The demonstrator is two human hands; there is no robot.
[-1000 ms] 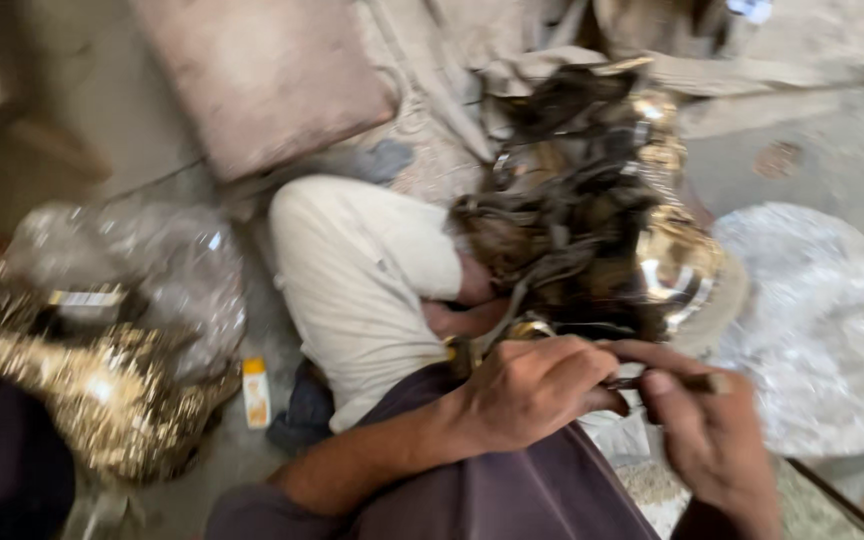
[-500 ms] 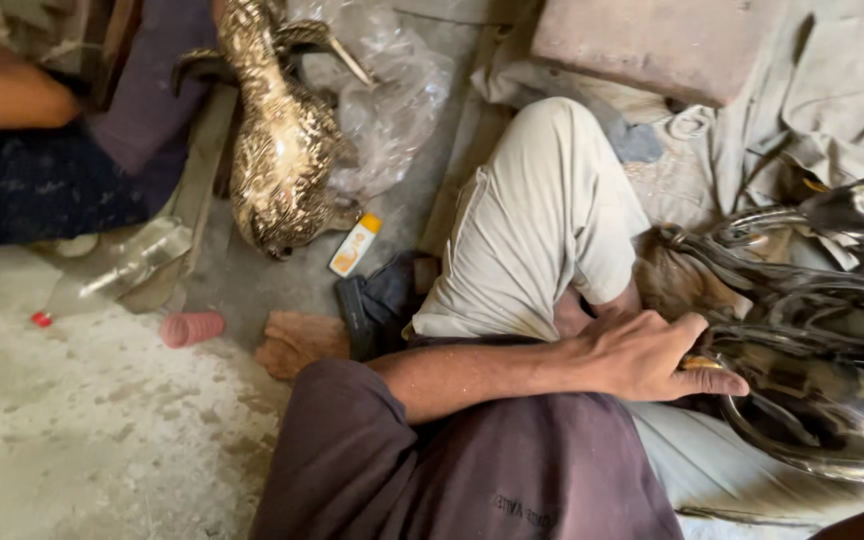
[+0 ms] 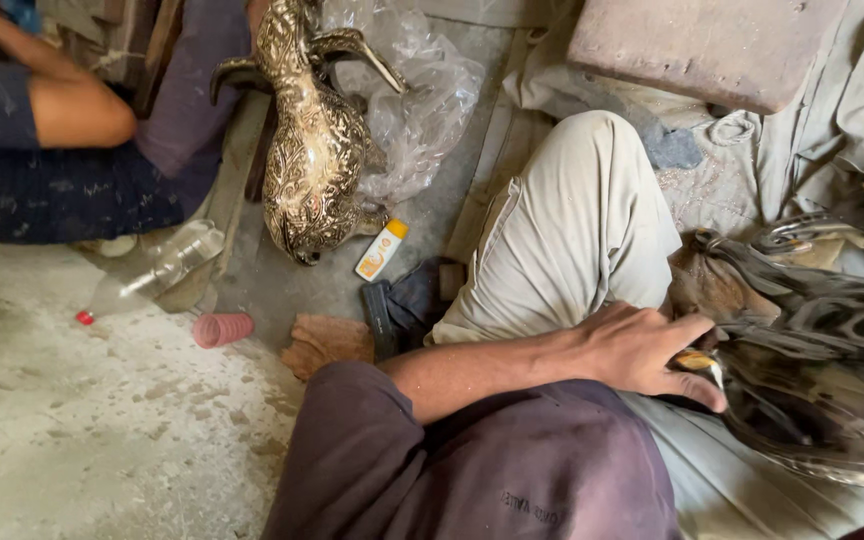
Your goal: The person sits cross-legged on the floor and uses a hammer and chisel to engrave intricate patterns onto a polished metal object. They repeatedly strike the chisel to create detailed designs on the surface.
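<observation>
L hand (image 3: 642, 350) sits at right-centre, fingers curled and clamped round a small yellowish tool (image 3: 694, 360), thumb pointing right; tool tip touches the dark shiny metal piece (image 3: 832, 380) that fills the right edge. That piece is blurred, curved and reflective, lying just right of the hand and partly across the lap; can't make out its exact shape. R hand not seen, so can't tell its state. Forearm runs left from the hand into a purple sleeve (image 3: 472, 470) at near centre. Just beyond the hand, a bent knee in beige trousers (image 3: 572, 230), w/ a brownish rag (image 3: 712, 285) between knee and metal piece. Left of the knee on the floor (image 3: 72, 420): a dark sandal (image 3: 402, 305) w/ a bare foot (image 3: 327, 342) beside it, and a small white tube w/ orange cap (image 3: 382, 250) lying tilted. Farther left and far, an engraved brass bird figure (image 3: 312, 150) lies on its side, next to crumpled clear plastic wrap (image 3: 422, 100). Near left of that, a clear plastic bottle w/ red cap (image 3: 147, 280) on its side and a pink ribbed cap (image 3: 222, 328). Far left, another person's bare arm (image 3: 62, 95) and dark clothing. Far right, a flat stone-like slab (image 3: 702, 45) on grey cloth (image 3: 852, 110).
</observation>
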